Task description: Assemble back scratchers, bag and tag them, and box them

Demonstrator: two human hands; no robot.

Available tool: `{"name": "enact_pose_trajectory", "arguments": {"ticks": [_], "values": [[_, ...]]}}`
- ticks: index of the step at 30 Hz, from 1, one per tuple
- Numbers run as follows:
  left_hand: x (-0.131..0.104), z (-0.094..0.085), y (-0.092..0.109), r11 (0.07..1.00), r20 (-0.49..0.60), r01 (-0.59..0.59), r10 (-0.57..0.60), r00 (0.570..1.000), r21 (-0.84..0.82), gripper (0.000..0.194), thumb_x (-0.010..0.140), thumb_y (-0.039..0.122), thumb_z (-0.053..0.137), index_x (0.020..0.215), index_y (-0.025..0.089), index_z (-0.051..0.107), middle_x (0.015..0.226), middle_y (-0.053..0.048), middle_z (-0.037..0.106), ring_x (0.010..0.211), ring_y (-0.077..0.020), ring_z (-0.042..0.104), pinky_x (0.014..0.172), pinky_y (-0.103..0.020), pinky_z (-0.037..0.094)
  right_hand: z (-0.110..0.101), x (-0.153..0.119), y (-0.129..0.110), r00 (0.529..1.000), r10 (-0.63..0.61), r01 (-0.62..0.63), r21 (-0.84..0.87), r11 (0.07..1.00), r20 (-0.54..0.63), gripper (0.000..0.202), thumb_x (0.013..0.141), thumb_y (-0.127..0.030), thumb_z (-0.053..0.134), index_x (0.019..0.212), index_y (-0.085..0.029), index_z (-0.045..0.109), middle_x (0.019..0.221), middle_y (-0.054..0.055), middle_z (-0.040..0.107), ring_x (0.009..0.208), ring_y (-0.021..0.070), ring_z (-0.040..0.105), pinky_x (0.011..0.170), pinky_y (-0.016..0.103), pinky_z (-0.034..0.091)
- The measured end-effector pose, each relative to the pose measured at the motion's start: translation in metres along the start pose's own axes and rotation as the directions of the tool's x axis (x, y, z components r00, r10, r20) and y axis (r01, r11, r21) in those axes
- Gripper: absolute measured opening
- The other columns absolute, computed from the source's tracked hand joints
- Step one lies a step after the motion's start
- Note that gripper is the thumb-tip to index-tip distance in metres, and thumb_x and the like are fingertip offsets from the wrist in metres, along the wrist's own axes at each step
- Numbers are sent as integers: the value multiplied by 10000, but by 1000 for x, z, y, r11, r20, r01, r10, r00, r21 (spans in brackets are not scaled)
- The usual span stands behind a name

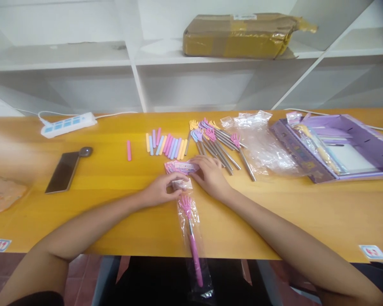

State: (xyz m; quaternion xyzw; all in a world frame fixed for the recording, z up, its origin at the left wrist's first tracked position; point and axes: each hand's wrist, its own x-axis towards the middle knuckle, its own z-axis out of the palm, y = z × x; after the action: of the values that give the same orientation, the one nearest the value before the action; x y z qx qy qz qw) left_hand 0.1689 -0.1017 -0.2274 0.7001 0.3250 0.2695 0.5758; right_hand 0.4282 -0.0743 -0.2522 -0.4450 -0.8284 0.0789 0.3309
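Note:
A pink back scratcher lies inside a clear plastic bag, its hand-shaped head toward me and its lower end over the table's front edge. My left hand is closed, thumb and fingers pinching the bag's top end, where a small folded card shows. Just beyond, my right hand has its fingers bent around the right end of some pink printed cards. Behind the hands lie several coloured handle sleeves and a heap of back scratcher rods with hand-shaped heads.
Clear plastic bags lie right of the rods, beside a purple box holding packed items. At left are a phone, a dark mouse-like object and a power strip. A taped carton sits on the shelf.

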Motion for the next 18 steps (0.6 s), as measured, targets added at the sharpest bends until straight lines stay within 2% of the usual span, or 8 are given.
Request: {"name": "enact_pose_trajectory", "arguments": {"ticks": [3,8,11,14,18], "values": [[0,0,2,1000,-3,20,-20,1000,6,403,962,193,707,1360,199,646,1244,-109,749,1099,-215,779,1019,-377,611,0,1,1,999,30,-30,27,999,17,270,1047,-304,675,1312,-250,657,1317,72,735,1342,299,607,1081,497,360],[0,0,4,1000,-2,15,-15,1000,22,400,960,186,702,1355,191,643,1213,-105,754,1088,-214,774,1002,-366,607,-4,3,0,996,89,-90,87,992,26,287,991,-328,724,1263,-242,698,1247,93,746,1180,295,643,1009,473,412],[0,-1,4,999,-2,5,-4,1000,45,396,963,187,698,1355,193,646,1207,-100,756,1078,-206,768,1008,-361,598,-6,4,-2,997,73,-76,96,993,28,337,972,-361,764,1285,-256,693,1328,86,726,1269,309,619,1060,497,395],[0,-1,2,998,3,3,-3,1000,55,407,965,194,701,1368,202,642,1206,-96,759,1073,-203,767,1013,-362,592,-5,3,-2,998,47,-49,73,996,35,297,1000,-323,738,1287,-267,687,1340,65,731,1373,319,583,1144,543,329],[0,-1,1,999,-1,-2,2,1000,46,412,962,188,698,1370,202,644,1201,-100,762,1063,-208,773,1006,-369,597,-3,4,0,996,76,-79,71,994,45,255,993,-300,746,1246,-279,715,1277,54,749,1302,306,612,1094,523,351]]}}
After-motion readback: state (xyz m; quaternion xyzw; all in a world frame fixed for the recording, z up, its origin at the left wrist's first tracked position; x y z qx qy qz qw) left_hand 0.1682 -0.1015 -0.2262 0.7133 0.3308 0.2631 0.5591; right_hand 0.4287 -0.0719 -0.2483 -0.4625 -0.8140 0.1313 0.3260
